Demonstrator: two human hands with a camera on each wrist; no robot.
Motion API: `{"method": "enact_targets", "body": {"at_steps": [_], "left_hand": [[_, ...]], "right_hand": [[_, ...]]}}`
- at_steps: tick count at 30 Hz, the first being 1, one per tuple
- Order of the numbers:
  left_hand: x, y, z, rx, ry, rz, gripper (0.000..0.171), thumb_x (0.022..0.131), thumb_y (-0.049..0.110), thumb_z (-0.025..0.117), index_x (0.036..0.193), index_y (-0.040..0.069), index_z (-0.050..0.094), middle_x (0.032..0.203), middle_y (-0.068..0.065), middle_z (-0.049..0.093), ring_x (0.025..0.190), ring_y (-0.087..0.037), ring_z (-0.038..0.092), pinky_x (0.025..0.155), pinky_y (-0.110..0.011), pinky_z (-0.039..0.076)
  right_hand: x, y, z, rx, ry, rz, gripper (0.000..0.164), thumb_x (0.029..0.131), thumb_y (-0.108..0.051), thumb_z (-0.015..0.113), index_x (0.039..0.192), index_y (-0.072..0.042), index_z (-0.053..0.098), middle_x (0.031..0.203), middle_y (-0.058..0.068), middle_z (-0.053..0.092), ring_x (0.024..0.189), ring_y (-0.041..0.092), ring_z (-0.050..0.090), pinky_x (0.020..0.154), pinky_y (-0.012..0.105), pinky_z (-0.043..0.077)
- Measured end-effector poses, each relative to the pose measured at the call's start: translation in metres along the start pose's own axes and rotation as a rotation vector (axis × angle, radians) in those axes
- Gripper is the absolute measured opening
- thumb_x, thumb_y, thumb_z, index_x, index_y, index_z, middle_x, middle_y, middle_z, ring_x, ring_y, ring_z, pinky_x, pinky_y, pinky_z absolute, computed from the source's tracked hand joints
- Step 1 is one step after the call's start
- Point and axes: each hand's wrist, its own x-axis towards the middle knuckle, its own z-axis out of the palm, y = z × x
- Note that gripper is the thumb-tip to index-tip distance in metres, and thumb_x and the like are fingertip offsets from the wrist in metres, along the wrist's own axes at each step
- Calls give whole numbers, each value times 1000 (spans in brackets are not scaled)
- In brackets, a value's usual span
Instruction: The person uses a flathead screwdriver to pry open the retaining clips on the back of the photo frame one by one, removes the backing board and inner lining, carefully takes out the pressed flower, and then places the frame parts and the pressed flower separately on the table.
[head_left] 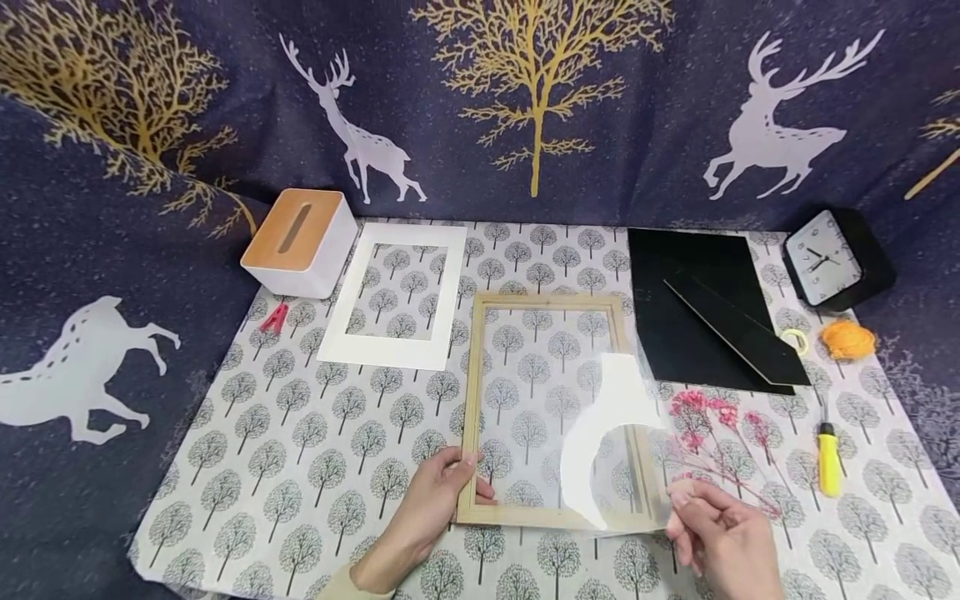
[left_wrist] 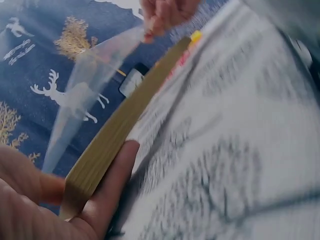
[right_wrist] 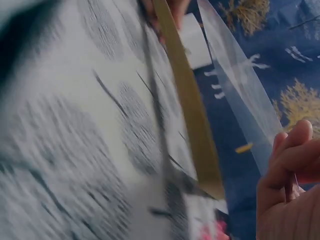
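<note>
My left hand (head_left: 433,498) grips the lower left side of a pale wooden picture frame (head_left: 474,400), thumb on top and fingers beneath. In the left wrist view, the picture frame's edge (left_wrist: 117,120) lies between thumb and fingers, raised off the cloth. My right hand (head_left: 723,533) pinches the lower right corner of a clear plastic sheet (head_left: 607,425), which shows a bright glare. This sheet overlaps the frame in the head view. Both wrist views show the clear sheet (right_wrist: 245,85) tilted and apart from the frame along the near edge. Pink dried flowers (head_left: 723,412) lie just beyond my right hand.
A white mat board (head_left: 390,352) lies back left, near a tissue box (head_left: 300,242) and a red clip (head_left: 275,318). At back right are a black backing board (head_left: 697,258), a clock (head_left: 828,258), orange twine (head_left: 847,340), a tape roll (head_left: 793,340) and a yellow-handled tool (head_left: 828,462).
</note>
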Motion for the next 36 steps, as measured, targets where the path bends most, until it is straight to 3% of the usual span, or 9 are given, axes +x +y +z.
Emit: {"method": "enact_targets", "body": {"at_steps": [6,11,14,19,22,24,29,34,36], "left_hand": [[-7,1,-5,246,65,73,50,104,19,71,142,-8,56,81,-9,79,63,-18,74,59,-28,65],[-16,2,-7,362,86,101,65,105,21,71,155,-11,44,77,-7,73,50,-18,73,47,-35,66],[-19,0,-7,462,138,147,67,103,21,73,156,-8,46,73,-2,68,44,-10,67,39,-30,58],[-18,-16,-9,685,298,338,55,94,19,82,141,-5,64,63,16,58,46,9,49,44,-17,48],[-19,-24,-11,841,411,463,42,87,20,86,125,4,77,61,23,52,52,9,39,49,-12,38],[-21,-29,-14,891,439,524,40,84,20,86,120,4,80,63,21,53,55,8,38,47,-13,34],[-23,-42,-17,969,474,501,48,81,22,86,125,3,80,69,19,53,60,8,37,50,-11,34],[-24,-57,-19,1026,519,463,47,75,23,89,120,10,81,68,24,49,58,11,37,50,-9,35],[-28,-54,-19,997,490,454,47,73,21,88,118,10,80,67,23,49,56,10,37,48,-10,35]], "right_hand": [[12,-17,-23,61,4,-45,22,106,1,65,99,-11,82,62,-1,67,45,11,54,35,43,28],[28,-35,-41,134,9,-153,31,103,10,64,100,-12,85,65,0,74,46,8,56,34,25,42],[41,-47,-49,153,15,-214,35,101,14,64,100,-13,86,65,1,75,45,7,57,35,22,48],[68,-71,-62,79,-6,-254,34,100,12,67,99,-15,87,66,-2,75,47,5,57,36,22,43],[89,-89,-70,0,-42,-260,31,102,6,69,100,-19,87,69,-6,75,50,4,56,38,21,41],[105,-101,-74,-23,-77,-240,29,103,1,70,101,-22,87,76,-10,77,56,3,60,43,17,48],[147,-130,-76,-19,-188,-194,26,105,-5,70,102,-24,86,92,-14,81,69,1,68,62,10,62],[189,-155,-68,-247,-246,-182,27,110,-14,65,101,-30,84,91,-20,76,77,-4,65,68,8,61],[205,-163,-64,-367,-268,-187,28,112,-18,61,100,-34,81,89,-21,71,79,-4,62,68,8,58]]}}
